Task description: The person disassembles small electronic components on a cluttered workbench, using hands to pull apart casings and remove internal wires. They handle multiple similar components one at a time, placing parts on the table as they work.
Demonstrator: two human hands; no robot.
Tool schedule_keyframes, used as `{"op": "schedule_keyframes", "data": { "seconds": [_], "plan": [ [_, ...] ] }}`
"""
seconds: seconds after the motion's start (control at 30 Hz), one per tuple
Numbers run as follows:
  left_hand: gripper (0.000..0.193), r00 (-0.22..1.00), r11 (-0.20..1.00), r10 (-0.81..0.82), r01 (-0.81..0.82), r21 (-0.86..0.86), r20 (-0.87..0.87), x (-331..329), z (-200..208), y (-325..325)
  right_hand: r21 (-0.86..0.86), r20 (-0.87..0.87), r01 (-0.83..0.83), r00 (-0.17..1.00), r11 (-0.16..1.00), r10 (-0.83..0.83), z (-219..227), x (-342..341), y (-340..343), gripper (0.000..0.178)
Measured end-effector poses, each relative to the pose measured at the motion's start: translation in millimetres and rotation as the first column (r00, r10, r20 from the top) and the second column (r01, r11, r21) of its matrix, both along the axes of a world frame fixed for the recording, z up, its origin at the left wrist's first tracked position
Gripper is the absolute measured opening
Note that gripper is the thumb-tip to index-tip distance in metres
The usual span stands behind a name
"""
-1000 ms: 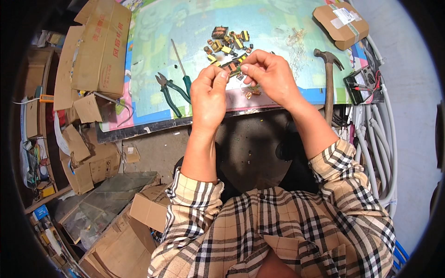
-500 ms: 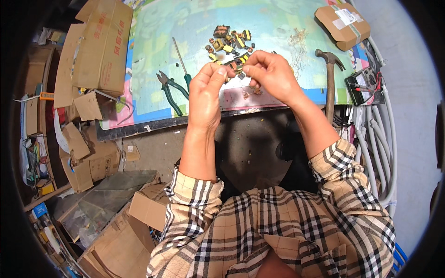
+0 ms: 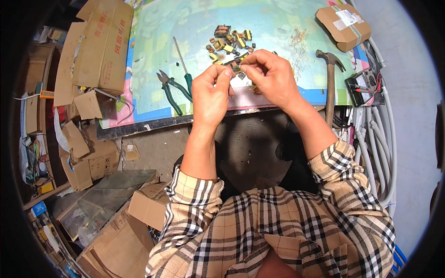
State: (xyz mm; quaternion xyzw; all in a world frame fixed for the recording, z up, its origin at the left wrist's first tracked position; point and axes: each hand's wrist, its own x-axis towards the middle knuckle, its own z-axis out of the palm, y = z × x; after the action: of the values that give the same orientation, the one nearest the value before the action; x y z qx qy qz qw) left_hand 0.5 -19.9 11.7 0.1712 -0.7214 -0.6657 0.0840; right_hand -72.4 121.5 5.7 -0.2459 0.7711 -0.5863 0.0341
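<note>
Both hands have come a bit closer together since half a second ago. Nearest is the person's checked shirt [image 3: 259,222], with its sleeves rolled up. Past it, the left hand [image 3: 209,92] is curled, its thumb close to its first finger. The right hand [image 3: 273,81] is bent too, its thumb and first finger pointing at the left one. It is too small to tell if either hand is pinching something. Some copper-coloured bits [image 3: 255,89] lie by the right hand, on the near part of the table [image 3: 153,65]. Green-handled pliers [image 3: 172,100] and a screwdriver [image 3: 188,82] lie left of the hands, and a hammer [image 3: 329,88] lies to the right. Just past the fingertips is a heap of little coil parts [image 3: 229,47], black, yellow and copper-coloured. Farther off, on the right, are a tangle of thin wire [image 3: 299,34] and a brown box [image 3: 341,31].
</note>
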Motion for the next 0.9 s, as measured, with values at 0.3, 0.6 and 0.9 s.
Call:
{"op": "schedule_keyframes", "data": {
  "seconds": [0.3, 0.6, 0.9],
  "plan": [
    [0.016, 0.992, 0.988, 0.111, -0.116, -0.104, -0.055, 0.2, -0.7, 1.8, 0.083, -0.235, -0.116, 0.963, 0.99, 0.133, 3.5, 3.6, 0.1, 0.006],
    [0.006, 0.934, 0.717, -0.136, -0.137, -0.683, -0.331, -1.8, -5.1, 11.0, 0.068, -0.182, 0.079, 0.981, 0.995, -0.065, 2.5, 0.1, 0.0, 0.006],
    [0.015, 0.979, 0.911, 0.13, -0.054, 0.409, -0.159, -3.3, -3.9, -2.8, -0.151, 0.267, 0.007, 0.963, 0.989, 0.034, 2.0, -12.3, 10.2, 0.011]
  ]
}}
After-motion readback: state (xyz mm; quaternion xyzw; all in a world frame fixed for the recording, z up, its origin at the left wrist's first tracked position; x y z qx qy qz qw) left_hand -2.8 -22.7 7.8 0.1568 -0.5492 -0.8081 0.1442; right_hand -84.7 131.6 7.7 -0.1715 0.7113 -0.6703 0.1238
